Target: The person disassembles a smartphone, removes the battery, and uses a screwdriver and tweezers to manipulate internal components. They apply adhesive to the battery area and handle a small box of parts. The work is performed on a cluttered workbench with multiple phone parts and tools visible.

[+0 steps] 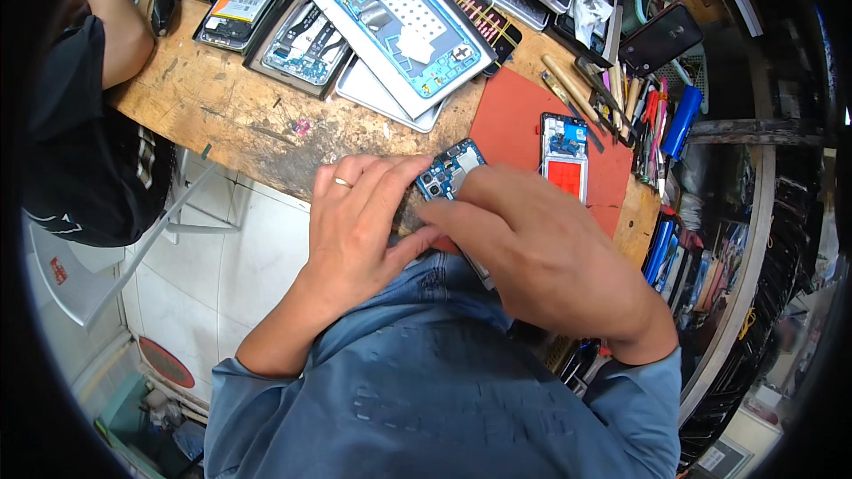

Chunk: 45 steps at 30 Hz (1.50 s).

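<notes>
An opened phone (455, 168) with its blue circuit board and camera modules bare lies at the bench's near edge, close to my body. My left hand (351, 229), with a ring on one finger, grips it along its left side, fingertips at the top corner and thumb lower down. Over the phone's middle, my right hand (550, 253) is closed with its fingers curled and pinched. Whatever those fingers hold is hidden behind the hand, as is much of the phone's lower part.
On the worn wooden bench (231, 120) lies a reddish mat (506, 115) with another opened phone (565, 155). A boxed blue phone frame (401, 27) and several opened phones stand behind. Hand tools (612, 93) crowd the right. Another person's arm (122, 31) rests at left.
</notes>
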Motion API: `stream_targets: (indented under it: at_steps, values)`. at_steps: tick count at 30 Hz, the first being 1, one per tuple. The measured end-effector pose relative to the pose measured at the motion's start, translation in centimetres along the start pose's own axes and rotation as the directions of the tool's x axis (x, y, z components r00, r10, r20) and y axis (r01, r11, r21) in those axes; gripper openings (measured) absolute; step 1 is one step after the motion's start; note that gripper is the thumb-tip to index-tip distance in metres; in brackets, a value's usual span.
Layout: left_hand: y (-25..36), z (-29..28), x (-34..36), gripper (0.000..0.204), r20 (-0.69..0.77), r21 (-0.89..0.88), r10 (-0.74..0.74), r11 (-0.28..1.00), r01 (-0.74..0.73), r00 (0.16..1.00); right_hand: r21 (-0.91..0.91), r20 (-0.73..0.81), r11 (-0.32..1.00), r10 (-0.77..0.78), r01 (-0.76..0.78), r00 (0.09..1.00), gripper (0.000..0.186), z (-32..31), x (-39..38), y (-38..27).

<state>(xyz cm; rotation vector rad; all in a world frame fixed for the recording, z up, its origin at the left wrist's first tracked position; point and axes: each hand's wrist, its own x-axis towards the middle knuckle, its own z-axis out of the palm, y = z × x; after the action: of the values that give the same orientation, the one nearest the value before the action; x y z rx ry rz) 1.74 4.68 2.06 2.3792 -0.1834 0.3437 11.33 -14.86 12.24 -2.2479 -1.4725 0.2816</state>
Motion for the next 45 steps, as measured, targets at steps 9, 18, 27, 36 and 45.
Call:
stream_targets:
  at_steps: [9,18,27,36,45]
  values:
    - [0.1,0.0,0.2,0.077,-0.006,-0.027,-0.006,1.000,0.006,1.000,-0.078,0.127,0.993,-0.075,0.086,0.989,0.021,-1.7,0.8,0.5]
    - [0.0,0.3,-0.4,0.022,-0.082,-0.054,0.056,0.997,-0.060,0.995,-0.030,0.226,0.999,0.034,-0.028,0.973,0.053,-2.4,0.1,0.8]
    - [0.0,1.3,0.5,0.015,-0.107,-0.106,0.086,0.990,-0.097,0.991,0.212,-0.092,0.977,-0.015,0.034,0.996,0.038,-1.0,-0.8,1.8]
    - [-0.1,0.6,0.6,0.012,-0.132,-0.126,0.021,0.991,-0.038,0.991,0.663,-0.257,0.716,0.492,-0.219,0.832,0.031,-0.3,-1.3,3.2]
    - [1.4,2.4,3.4,0.020,-0.158,-0.158,0.117,0.977,-0.142,0.980,0.818,-0.438,0.551,0.411,0.165,0.800,0.030,3.3,1.0,3.3]
